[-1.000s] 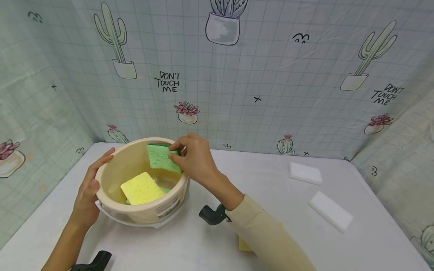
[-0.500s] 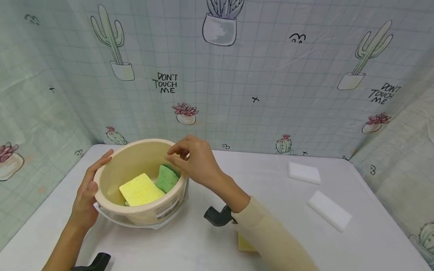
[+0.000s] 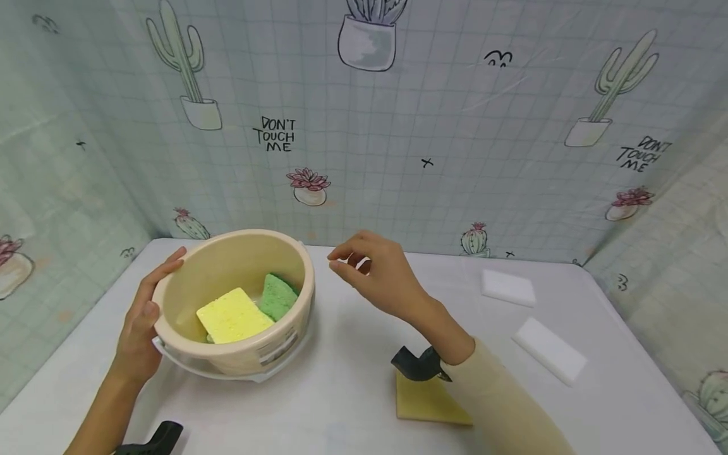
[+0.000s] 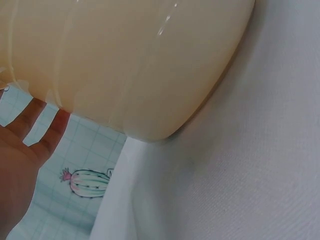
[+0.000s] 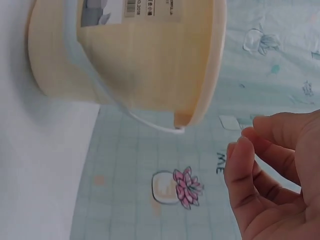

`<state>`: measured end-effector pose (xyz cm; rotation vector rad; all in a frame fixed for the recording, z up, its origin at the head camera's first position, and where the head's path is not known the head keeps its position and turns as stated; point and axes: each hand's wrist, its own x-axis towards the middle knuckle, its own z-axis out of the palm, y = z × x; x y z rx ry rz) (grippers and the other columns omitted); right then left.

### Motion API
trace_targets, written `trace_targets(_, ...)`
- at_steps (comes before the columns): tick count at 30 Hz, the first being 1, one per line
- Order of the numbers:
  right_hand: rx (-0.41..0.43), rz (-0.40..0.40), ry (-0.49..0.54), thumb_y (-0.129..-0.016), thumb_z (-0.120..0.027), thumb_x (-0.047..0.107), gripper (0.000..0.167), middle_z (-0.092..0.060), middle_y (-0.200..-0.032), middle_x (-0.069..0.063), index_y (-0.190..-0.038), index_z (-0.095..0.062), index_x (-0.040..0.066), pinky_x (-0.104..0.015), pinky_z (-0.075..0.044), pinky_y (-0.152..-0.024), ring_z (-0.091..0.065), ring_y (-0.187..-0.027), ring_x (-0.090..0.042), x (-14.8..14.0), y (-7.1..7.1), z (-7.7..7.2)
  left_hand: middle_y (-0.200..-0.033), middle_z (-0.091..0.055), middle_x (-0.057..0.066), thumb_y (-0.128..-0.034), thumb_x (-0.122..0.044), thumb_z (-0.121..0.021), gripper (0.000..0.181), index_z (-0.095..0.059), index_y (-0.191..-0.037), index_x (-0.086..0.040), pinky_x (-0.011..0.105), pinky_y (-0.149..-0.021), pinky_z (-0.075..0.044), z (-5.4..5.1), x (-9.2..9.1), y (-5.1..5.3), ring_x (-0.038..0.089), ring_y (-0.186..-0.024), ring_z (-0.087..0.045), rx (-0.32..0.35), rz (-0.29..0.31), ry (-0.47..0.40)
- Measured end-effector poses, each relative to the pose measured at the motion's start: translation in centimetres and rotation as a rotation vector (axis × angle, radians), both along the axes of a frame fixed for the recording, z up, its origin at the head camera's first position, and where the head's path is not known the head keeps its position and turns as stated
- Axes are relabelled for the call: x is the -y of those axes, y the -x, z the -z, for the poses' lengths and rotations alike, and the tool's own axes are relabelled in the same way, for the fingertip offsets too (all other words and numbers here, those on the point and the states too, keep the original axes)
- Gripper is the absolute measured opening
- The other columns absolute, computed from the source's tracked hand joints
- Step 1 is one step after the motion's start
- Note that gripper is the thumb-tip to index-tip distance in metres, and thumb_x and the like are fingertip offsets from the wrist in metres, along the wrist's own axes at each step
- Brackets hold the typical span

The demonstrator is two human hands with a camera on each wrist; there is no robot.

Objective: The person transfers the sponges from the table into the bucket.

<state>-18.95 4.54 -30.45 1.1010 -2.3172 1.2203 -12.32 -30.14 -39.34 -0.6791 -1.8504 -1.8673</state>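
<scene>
1 L hand (image 3: 141, 332), fingers straight, touches beige bucket (image 3: 227, 265) w/ yel. sponge (image 3: 234, 316) & grn. sponge (image 3: 277, 297) inside; label (image 3: 279, 349) mostly illegible; cloth (image 3: 387, 145) behind reads "DON'T TOUCH ME"; R hand (image 3: 381, 272), fingers loosely curled, tips apart, just beside bucket.

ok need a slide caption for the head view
Left hand against a cream bucket with a yellow sponge and a green sponge inside; right hand empty beside it.

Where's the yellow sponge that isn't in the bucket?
In the head view, the yellow sponge lies on the white table, right of the bucket and near the picture's bottom, partly hidden by the right sleeve.
</scene>
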Motion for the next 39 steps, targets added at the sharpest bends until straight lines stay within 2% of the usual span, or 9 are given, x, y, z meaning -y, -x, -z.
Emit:
trace_targets(5, 0.056, -0.001, 0.072, -0.090, -0.068, 0.015, 0.009, -0.063, -0.090, 0.006, -0.098, -0.072, 0.014, -0.025, -0.053, -0.056, -0.059, -0.074, -0.009, -2.0, -0.3, 0.1, -0.156, -0.017, 0.012, -0.0966, -0.027, -0.042, 0.057, -0.032, -0.145, 0.000, 0.017, -0.103, -0.032, -0.2, 0.0, 0.0, 0.025, -0.139, -0.020, -0.003, 0.005, -0.004)
trace_targets(14, 0.028, 0.033, 0.131, -0.091, -0.066, 0.015, 0.010, -0.062, -0.086, 0.002, -0.099, -0.072, 0.012, -0.028, -0.053, -0.053, -0.057, -0.062, -0.012, -4.5, -0.7, 0.7, -0.156, -0.017, 0.013, -0.0969, -0.027, -0.042, 0.057, -0.032, -0.145, 0.001, 0.018, -0.104, -0.031, -0.2, 0.1, 0.0, 0.026, -0.139, -0.019, -0.008, 0.022, -0.018)
trace_targets(20, 0.011, 0.083, 0.073, -0.090, -0.068, 0.012, 0.008, -0.061, -0.084, 0.004, -0.097, -0.072, 0.011, -0.026, -0.052, -0.052, -0.058, -0.066, -0.010, -6.0, -1.1, 1.3, -0.156, -0.016, 0.013, -0.0972, -0.027, -0.041, 0.057, -0.031, -0.145, 0.001, 0.018, -0.104, -0.031, -0.2, 0.1, 0.1, 0.025, -0.139, -0.019, -0.009, 0.028, -0.016)
trace_targets(32, -0.020, 0.164, -0.050, -0.088, -0.069, 0.013, 0.011, -0.061, -0.085, 0.012, -0.098, -0.071, 0.017, -0.022, -0.051, -0.055, -0.057, -0.073, -0.006, -9.8, -2.4, 3.9, -0.156, -0.017, 0.013, -0.0975, -0.027, -0.041, 0.057, -0.031, -0.145, 0.001, 0.018, -0.103, -0.032, -0.1, -0.1, 0.1, 0.024, -0.139, -0.020, -0.003, 0.020, -0.009)
trace_targets(39, 0.015, 0.185, -0.075, -0.087, -0.071, 0.012, 0.015, -0.060, -0.086, 0.015, -0.099, -0.070, 0.020, -0.023, -0.051, -0.055, -0.057, -0.073, -0.005, -12.0, -3.6, 5.5, -0.156, -0.016, 0.013, -0.0978, -0.027, -0.041, 0.056, -0.031, -0.145, 0.001, 0.018, -0.104, -0.032, -0.2, -0.1, 0.0, 0.024, -0.140, -0.020, 0.005, 0.015, -0.011)
